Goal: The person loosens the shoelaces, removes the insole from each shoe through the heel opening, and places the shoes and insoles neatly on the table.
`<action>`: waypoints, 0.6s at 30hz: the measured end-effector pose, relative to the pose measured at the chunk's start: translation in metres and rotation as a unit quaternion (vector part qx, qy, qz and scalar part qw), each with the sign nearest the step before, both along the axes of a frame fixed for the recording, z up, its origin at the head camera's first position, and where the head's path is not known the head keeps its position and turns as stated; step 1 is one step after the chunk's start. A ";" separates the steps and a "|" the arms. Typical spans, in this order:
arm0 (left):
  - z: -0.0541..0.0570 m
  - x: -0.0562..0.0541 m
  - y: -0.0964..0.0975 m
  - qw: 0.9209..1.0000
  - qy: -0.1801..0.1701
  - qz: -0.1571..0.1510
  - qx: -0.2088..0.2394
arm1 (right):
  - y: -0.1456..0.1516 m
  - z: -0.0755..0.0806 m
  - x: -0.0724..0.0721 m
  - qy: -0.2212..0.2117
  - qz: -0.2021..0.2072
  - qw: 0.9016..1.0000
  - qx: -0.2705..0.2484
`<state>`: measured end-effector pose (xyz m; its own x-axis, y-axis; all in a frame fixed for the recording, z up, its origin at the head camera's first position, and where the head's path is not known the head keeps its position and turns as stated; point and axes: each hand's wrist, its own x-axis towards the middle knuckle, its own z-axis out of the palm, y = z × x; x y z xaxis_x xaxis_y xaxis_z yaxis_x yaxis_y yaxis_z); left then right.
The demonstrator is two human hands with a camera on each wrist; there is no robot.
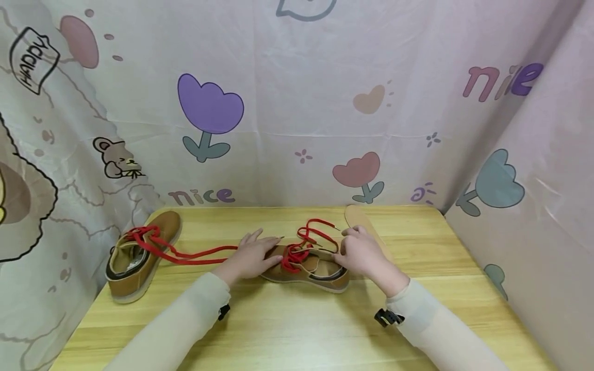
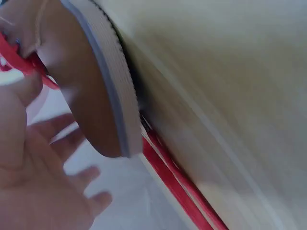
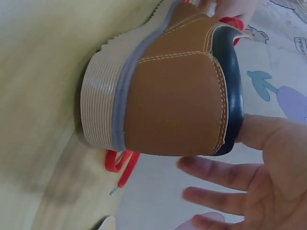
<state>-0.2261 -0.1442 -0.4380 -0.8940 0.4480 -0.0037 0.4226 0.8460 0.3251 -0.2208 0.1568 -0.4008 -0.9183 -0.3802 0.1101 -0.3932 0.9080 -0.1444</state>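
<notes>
A brown shoe [image 1: 303, 277] with red laces lies on its sole, toe to the left. My left hand [image 1: 250, 256] lies over its toe, thumb beside the laces, with the other fingers extended in the left wrist view. At the heel [image 3: 175, 103], my right hand [image 1: 364, 252] has its thumb at the dark collar [image 3: 232, 91]; its other fingers stretch out loosely behind the heel. Loose red lace ends [image 1: 320, 241] curl on the table beyond the shoe. A second brown shoe [image 1: 145, 273] stands at the left, its long red laces [image 1: 199, 261] running to my left hand.
A tan insole-like piece [image 1: 359, 219] lies on the wooden table [image 1: 297, 330] beyond my right hand, partly hidden by it. Printed curtains [image 1: 278, 113] hang behind the table and along both sides.
</notes>
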 end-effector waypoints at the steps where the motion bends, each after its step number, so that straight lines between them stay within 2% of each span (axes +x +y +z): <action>1: 0.000 -0.001 -0.001 1.000 -0.014 -0.015 0.005 | 0.001 0.000 0.001 -0.001 -0.001 1.000 0.003; 3: -0.002 -0.002 -0.003 0.999 -0.032 -0.031 0.001 | 0.003 -0.002 0.001 -0.004 0.007 1.000 0.002; 6: -0.004 -0.003 -0.006 0.999 -0.039 -0.035 -0.008 | 0.004 -0.005 -0.002 0.009 0.029 0.999 -0.010; 13: -0.010 0.005 -0.015 0.999 -0.019 -0.028 -0.017 | 0.001 -0.010 -0.012 0.048 0.067 0.996 -0.026; 18: -0.010 0.012 -0.021 0.999 -0.007 -0.030 -0.014 | -0.002 -0.011 -0.016 0.046 0.078 0.996 -0.028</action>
<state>-0.2146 -0.1651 -0.4484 -0.8649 0.5010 -0.0302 0.4688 0.8279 0.3078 -0.2371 0.1550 -0.4113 -0.8339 -0.5082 0.2151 -0.5424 0.8267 -0.1494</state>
